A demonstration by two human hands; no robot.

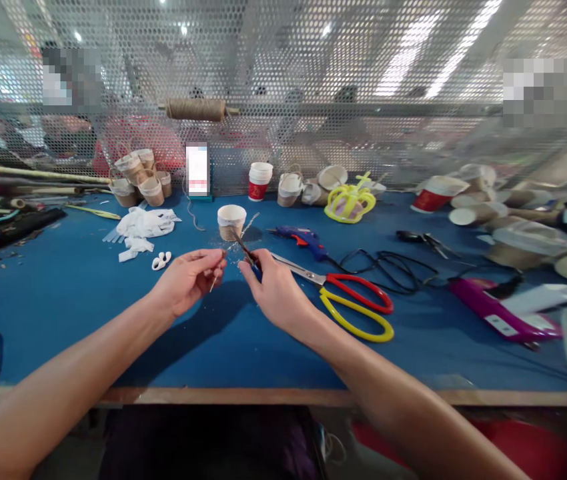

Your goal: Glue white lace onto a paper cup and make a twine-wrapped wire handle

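Observation:
My left hand (191, 277) is closed in a pinch on a short thin piece of twine (215, 280), which hangs below the fingertips. Wrapped in my right hand (279, 288) is a pair of pliers (244, 247) with dark jaws and blue handles, the jaws pointing up and left. Just beyond the jaws stands a small cup (231, 223), white at the top and wrapped in brown below. Small clear scraps (249, 224) lie beside it. Large scissors (333, 287) with red and yellow handles lie right of my right hand.
A blue glue gun (303, 239) and its black cable lie to the right, near a purple power strip (506, 313). White fabric strips (146, 223) and wrapped cups (138, 179) are at left. Red cups (260, 181) stand against the perforated screen (273, 80), where a twine spool (196, 109) hangs.

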